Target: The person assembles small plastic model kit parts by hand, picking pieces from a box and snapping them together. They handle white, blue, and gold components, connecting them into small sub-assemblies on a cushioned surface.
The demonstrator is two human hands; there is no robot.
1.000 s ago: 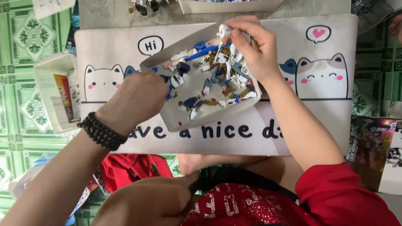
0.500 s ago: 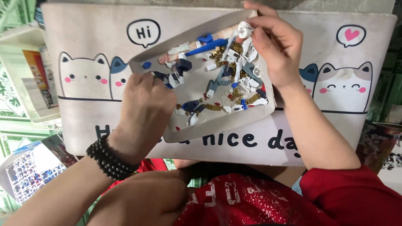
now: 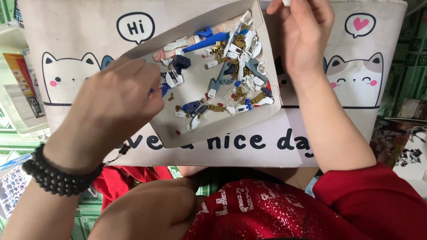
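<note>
A shallow grey cardboard tray lies on a white cloth printed with cartoon cats. It holds several small blue, white and gold plastic model parts. My left hand, with a black bead bracelet on the wrist, rests curled over the tray's left rim, its fingertips beside small blue and white parts. My right hand is past the tray's far right corner, pinching a small white piece at the frame's top edge.
A pale open box with a booklet stands at the left on the green patterned floor tiles. Printed sheets lie at the right and another at the lower left. My knee and red shirt fill the foreground.
My right hand has lifted off the pile of parts and moved to the tray's far right corner with a white piece. My left hand stays at the tray's left rim. The view has drawn closer.
</note>
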